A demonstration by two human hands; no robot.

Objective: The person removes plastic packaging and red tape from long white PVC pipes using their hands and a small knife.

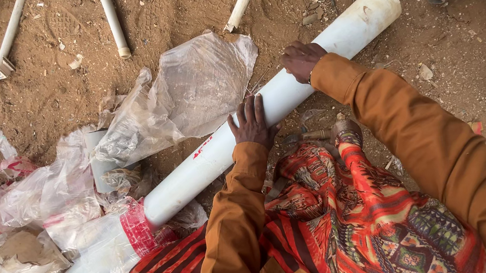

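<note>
1. Head view: the pipe [265,110] is lying slantwise on the dirt ground [52,96], one end running up toward the far right, the other disappearing into torn plastic wrap [184,97] at the near left.
2. The left hand [250,122] is resting flat on the pipe's middle, fingers spread open, pressing rather than gripping.
3. The right hand [302,59] is sitting farther up the pipe, fingers curling over its top, a loose hold at most.
4. The pipe is looking stiff, smooth and probably slippery; being hollow plastic, it is likely light for its length. The bare middle stretch is offering the best purchase, clear of the wrap.
5. It is showing white and round, with a small red marking and a red-banded wrapper at its near end.
6. Thin pipes [112,20] are lying scattered beyond.
</note>
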